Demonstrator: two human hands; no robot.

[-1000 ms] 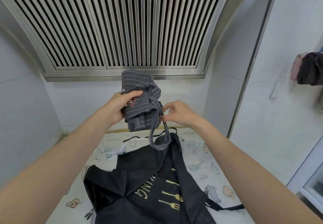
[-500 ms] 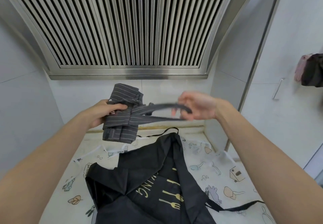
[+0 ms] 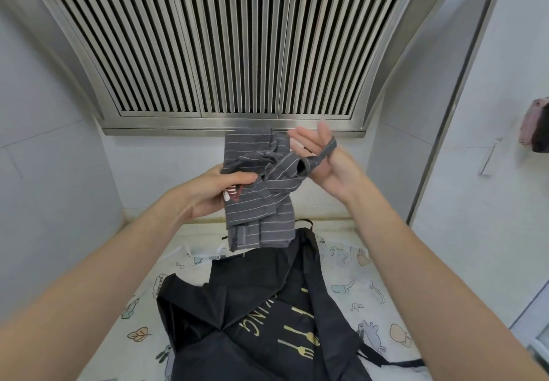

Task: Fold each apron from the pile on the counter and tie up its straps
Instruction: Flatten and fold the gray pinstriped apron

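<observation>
Left hand (image 3: 214,190) grips folded grey-striped apron (image 3: 258,202) | right hand (image 3: 323,157) spread — strap (image 3: 322,154) across palm

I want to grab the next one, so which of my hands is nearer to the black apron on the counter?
Left. The left hand grips the striped apron lower down, closer above the black apron. The right hand is raised higher, with the strap looped over it.

The black apron (image 3: 267,321) carries gold lettering, upside down to the camera; only the letters "ING" can be read, the rest lost under a fold. Gold fork and cutlery figures stand just right of the lettering. Left of the black apron, the patterned cloth (image 3: 350,264) bears a small curved caption, too small to read.
</observation>
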